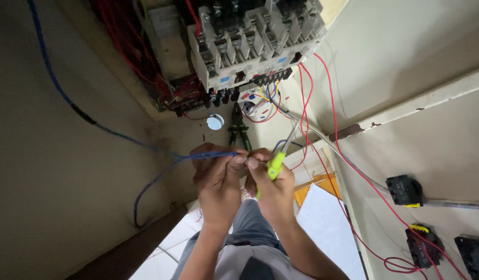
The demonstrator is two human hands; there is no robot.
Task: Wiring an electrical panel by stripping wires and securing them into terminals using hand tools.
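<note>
Both forearms rise from the bottom of the view, and the hands meet knuckle to knuckle in the middle. The left hand [219, 179] is closed, pinching the end of a blue wire [211, 154] between thumb and fingers; the wire runs off to its left, loops down, then climbs toward the upper left corner. The right hand [270, 181] is closed around a screwdriver with a yellow-green handle [275, 165], its metal shaft slanting up and away from the knuckles, its fingertips touching the wire's end beside the left thumb.

Just above the hands, pliers with dark handles [239, 129] lie on a beige panel [58, 171]. Further above sits a row of grey contactors [255, 44] with red wires [322, 135] trailing down past the right hand. Well to the right of that hand, black switch blocks [404, 190] sit on the panel. Below the wrists are a tiled floor [172, 241] and a white sheet [325, 218].
</note>
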